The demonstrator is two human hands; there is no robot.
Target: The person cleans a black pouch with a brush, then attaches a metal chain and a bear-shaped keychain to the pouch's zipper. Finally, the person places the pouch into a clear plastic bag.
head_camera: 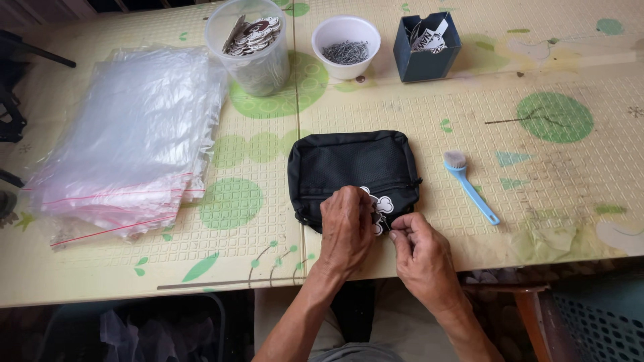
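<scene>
While working at the near edge of the pouch point(349, 164), best to hold it flat on the table point(570, 181) and not let it slide. Lies black and squarish at the near middle, zip side towards the body, white tag point(384, 206) on its near right corner. Left hand point(347, 228) down over that corner, fingers curled shut on the tag and pressing it to the fabric. Right hand point(419, 251) just beside, thumb and forefinger pinched closed at the tag's near edge, seemingly on something thin; too small to tell what.

Judged from this, a fastening step at the zip end. To do it well:
- Press with the left palm as well as the fingers, so neither pouch nor tag turns.
- Bring the right pinch in low and straight, in small moves, without tugging.
- Lift the left fingers a little to clear the view of the joining spot, now mostly hidden under the hand.
- Take care not to catch the mesh front.

Far side, within reach: clear tub point(251, 47) of tags, white bowl point(346, 43) of small metal pieces right of it, blue box point(426, 43) further right. Stack of clear bags point(127, 134) at left, well apart. Blue brush point(469, 184) right of the pouch, near but not touching.
</scene>
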